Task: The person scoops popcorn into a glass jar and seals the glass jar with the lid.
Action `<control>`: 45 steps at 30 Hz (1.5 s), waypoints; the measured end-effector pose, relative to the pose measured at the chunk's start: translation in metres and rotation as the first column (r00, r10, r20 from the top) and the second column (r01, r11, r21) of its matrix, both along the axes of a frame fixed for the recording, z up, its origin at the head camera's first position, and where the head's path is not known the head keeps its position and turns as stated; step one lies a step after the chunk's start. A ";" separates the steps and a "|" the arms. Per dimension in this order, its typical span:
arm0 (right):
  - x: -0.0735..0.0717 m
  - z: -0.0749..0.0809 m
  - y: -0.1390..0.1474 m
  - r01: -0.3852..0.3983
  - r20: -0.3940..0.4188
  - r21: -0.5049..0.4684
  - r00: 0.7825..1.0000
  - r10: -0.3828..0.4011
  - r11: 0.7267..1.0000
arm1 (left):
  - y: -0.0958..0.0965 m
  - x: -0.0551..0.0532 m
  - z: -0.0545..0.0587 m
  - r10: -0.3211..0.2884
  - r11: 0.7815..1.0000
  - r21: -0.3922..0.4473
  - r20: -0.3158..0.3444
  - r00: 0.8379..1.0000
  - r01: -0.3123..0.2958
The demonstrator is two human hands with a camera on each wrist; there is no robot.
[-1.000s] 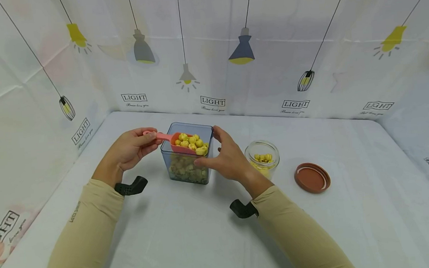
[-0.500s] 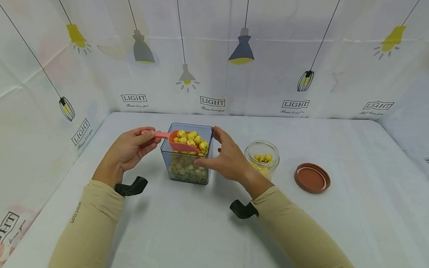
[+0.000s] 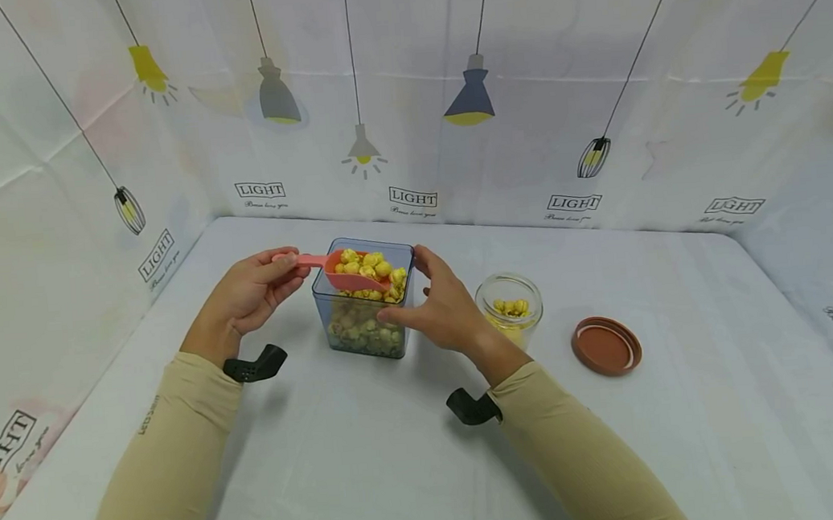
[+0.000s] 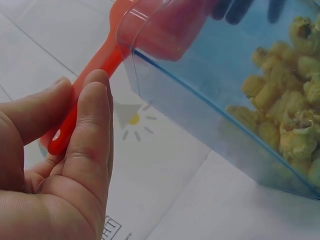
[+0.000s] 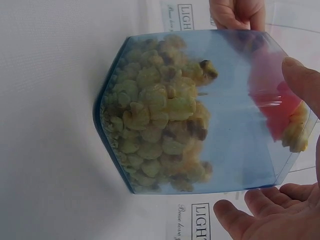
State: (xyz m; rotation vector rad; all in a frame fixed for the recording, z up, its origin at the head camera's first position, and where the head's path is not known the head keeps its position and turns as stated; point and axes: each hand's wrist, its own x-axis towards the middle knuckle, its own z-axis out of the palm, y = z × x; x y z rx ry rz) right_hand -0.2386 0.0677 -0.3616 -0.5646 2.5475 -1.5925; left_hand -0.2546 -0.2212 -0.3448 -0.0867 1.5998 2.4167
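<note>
My left hand (image 3: 255, 291) pinches the handle of a pink-red scoop (image 3: 349, 282) between thumb and fingers. The scoop is heaped with yellow popcorn (image 3: 368, 265) and sits within the open top of a clear bluish square container (image 3: 323, 307). Its lip points right. More popcorn (image 5: 155, 110) fills the container's lower part, seen through the wall. At the container's right side, my right hand (image 3: 444, 302) holds it, thumb on the near face and fingers on the far side. In the left wrist view, the scoop handle (image 4: 97, 65) crosses the container's rim.
Right of the container stands an open glass jar (image 3: 536, 308) with some popcorn inside, partly behind the right wrist. A brown round lid (image 3: 606, 346) lies further right. White cloth covers the table (image 3: 372, 456); a printed curtain (image 3: 409, 156) hangs behind.
The scoop has shifted slightly left and its lip has tipped down; popcorn has moved toward the lip, and more shows below it in the container. The right hand has stayed in place.
</note>
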 end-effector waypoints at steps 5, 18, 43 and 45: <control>0.000 0.000 0.001 0.003 0.000 0.000 1.000 -0.003 1.000 | -0.002 0.001 0.000 -0.001 1.000 0.021 0.004 1.000 0.000; 0.000 0.001 0.001 0.005 0.007 -0.003 1.000 -0.005 1.000 | -0.006 -0.001 0.000 0.006 0.995 0.101 -0.016 1.000 -0.005; 0.018 0.027 0.022 0.033 -0.069 0.057 0.997 -0.029 0.998 | 0.005 0.005 0.017 -0.007 0.997 0.072 -0.108 0.994 0.014; 0.022 0.032 0.030 0.032 -0.089 0.064 0.996 -0.026 0.997 | 0.009 0.005 0.017 -0.010 0.999 0.050 -0.115 0.993 0.015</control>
